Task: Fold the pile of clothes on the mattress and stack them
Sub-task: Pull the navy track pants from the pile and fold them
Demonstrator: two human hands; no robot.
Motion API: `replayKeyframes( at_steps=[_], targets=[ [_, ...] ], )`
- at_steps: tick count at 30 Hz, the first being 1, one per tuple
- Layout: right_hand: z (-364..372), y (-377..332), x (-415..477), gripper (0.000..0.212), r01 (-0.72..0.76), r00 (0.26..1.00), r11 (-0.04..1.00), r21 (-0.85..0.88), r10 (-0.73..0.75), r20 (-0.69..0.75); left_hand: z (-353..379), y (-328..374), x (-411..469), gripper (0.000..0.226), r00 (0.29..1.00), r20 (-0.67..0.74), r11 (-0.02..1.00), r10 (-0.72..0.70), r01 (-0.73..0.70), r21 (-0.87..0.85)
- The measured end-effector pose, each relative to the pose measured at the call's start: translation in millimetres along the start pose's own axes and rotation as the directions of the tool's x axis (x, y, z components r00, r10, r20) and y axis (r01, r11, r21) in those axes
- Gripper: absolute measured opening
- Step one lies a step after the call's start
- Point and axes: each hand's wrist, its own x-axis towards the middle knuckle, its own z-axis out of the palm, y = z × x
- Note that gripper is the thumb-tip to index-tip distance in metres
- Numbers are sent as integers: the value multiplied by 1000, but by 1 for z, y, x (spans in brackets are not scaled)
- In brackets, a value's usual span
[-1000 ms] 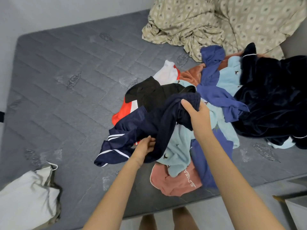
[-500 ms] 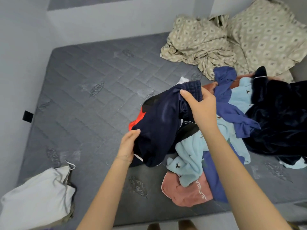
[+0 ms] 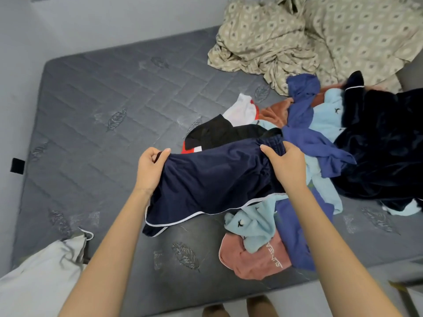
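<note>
Near edge: grey pillow (image 3: 39, 277) on front-left corner of mattress (image 3: 103, 110); pink garment (image 3: 251, 264) at front of clothes pile (image 3: 304, 138). Mid: navy shorts (image 3: 212, 186) held spread above mattress, overlapping left side of pile, hem hanging. Left hand (image 3: 150, 170) pinches one waistband end, fingers curled; right hand (image 3: 287, 168) grips other end. Far: crumpled patterned sheet (image 3: 320, 35) at far right, abutting pile.

Bare mattress (image 3: 114, 92) left; clothes pile (image 3: 320, 156) right
</note>
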Motion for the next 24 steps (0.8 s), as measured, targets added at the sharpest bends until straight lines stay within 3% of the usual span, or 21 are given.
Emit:
replayKeyframes(
  at_steps=[6, 11, 13, 19, 21, 24],
  targets=[
    [-43, 84, 38, 33, -179, 982, 962, -207, 164, -91, 112, -32, 21, 29, 965, 262, 991, -34, -3, 137],
    [-90, 172, 72, 42, -295, 947, 913, -280, 241, -213, 205, -46, 22, 26, 882, 470, 991, -40, -24, 129],
    [-102, 199, 83, 47, -320, 937, 900, -296, 254, -241, 238, -51, 25, 25, 891, 455, 990, 6, -69, 121],
    [-88, 257, 122, 48, -360, 921, 869, -339, 272, -278, 306, -78, 37, 8, 967, 232, 974, 107, -149, 171],
    [-79, 266, 133, 46, -375, 920, 861, -345, 300, -250, 312, -91, 41, 8, 957, 250, 944, 146, -210, 255],
    [-65, 272, 142, 67, -368, 928, 840, -398, 302, -219, 309, -110, 44, 11, 944, 285, 900, 169, -266, 345]
  ],
)
